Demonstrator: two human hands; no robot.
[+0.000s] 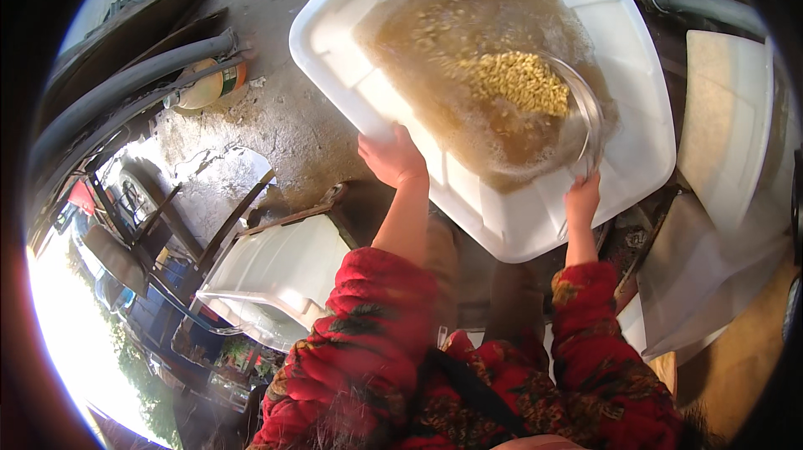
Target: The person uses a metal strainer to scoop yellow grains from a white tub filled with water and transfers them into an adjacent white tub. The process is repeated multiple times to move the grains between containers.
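A large white plastic tub [633, 136] stands before me, holding cloudy brown water with froth on it. My left hand [396, 155] grips the tub's near left rim. In my right hand [582, 199] is the handle of a round metal strainer [590, 117], whose bowl is partly under the water. Pale yellow grains or kernels [524, 81] lie heaped at the strainer's left side; more of them, blurred, float or drift in the water beyond. The exact kind of grain cannot be told.
A translucent plastic bin [282, 262] is at lower left. Beyond it lie a wooden-edged frame and a metal stand. A plastic bottle [210, 83] lies by grey pipes [144, 73] at upper left. Another white container [724, 124] is on the right. The concrete floor [282, 111] looks wet.
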